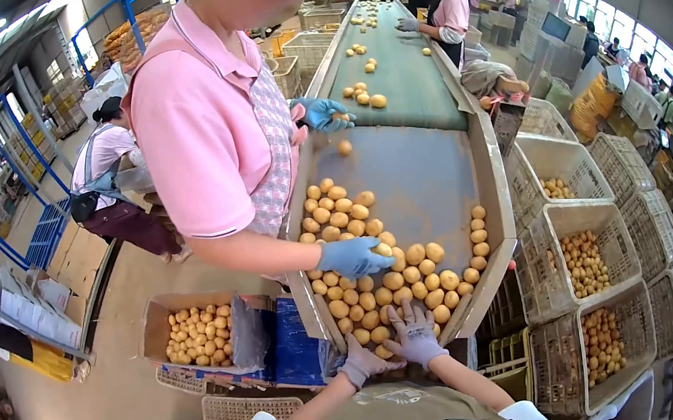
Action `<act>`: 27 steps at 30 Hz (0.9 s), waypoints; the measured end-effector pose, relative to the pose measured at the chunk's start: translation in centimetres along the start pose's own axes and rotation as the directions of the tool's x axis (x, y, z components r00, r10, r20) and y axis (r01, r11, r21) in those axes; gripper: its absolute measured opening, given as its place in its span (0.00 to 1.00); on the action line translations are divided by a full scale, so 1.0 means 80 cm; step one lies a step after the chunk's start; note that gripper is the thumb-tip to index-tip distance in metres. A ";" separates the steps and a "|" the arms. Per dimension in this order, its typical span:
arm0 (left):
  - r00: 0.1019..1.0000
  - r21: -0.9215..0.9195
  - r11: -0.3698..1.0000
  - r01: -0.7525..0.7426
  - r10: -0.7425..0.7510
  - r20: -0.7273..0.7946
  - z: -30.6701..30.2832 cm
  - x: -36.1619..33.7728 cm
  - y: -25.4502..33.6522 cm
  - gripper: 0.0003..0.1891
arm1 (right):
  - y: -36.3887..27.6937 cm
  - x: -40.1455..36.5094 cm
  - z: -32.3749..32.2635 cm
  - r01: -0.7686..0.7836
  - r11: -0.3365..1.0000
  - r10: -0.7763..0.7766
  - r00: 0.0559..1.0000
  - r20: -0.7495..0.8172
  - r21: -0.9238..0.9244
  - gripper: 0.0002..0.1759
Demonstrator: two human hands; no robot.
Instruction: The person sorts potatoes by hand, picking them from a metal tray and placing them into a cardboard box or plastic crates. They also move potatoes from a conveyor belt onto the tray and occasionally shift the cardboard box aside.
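Note:
Round yellow-brown potatoes [365, 298] are heaped at the near end of a sorting table [425, 173]. My left hand [364, 364], in a pale lilac glove, is at the near edge with thumb and fingers apart, beside a few potatoes. Just right of it, my right hand [416, 337], gloved alike, lies with fingers spread against the nearest potatoes. Neither hand visibly grips one. On the left, a co-worker in a pink shirt reaches over the heap. That person's blue-gloved hand [353, 257] holds a potato [382, 250].
A green conveyor belt [393, 58] carries scattered potatoes beyond the table. Plastic crates [584, 250] with potatoes line the right side. At lower left stands a box [164, 305] of potatoes by a blue wrapped carton [300, 351]. Another worker [445, 4] stands farther up the belt.

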State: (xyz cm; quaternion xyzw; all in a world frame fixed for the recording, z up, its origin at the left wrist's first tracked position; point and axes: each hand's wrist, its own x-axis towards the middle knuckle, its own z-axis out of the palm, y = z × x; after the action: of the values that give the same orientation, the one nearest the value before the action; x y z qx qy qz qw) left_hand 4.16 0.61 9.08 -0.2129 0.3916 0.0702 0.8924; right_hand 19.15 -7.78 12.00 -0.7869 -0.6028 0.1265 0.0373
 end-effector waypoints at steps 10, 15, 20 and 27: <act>1.000 -0.025 1.000 -0.010 0.010 -0.018 0.013 -0.012 -0.012 0.68 | 0.000 0.002 -0.001 -0.005 1.000 0.005 1.000 0.016 -0.010 0.52; 0.997 -0.019 0.999 -0.047 0.046 -0.064 0.012 -0.008 -0.016 0.68 | 0.005 0.005 0.006 0.020 1.000 -0.020 0.999 -0.043 -0.004 0.53; 1.000 -0.041 0.999 -0.025 0.024 -0.013 0.012 -0.007 -0.012 0.67 | 0.006 0.007 0.013 0.016 0.999 -0.019 0.998 -0.063 -0.049 0.54; 0.998 0.000 1.000 -0.027 0.027 0.061 -0.012 0.011 -0.002 0.65 | 0.003 0.005 0.006 0.009 1.000 -0.011 0.996 -0.083 -0.019 0.52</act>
State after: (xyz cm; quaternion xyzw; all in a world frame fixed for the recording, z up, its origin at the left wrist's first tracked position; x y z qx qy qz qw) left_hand 4.20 0.02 7.90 -0.2049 0.3668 0.0883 0.9031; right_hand 19.35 -7.53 11.39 -0.7888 -0.6057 0.0879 0.0558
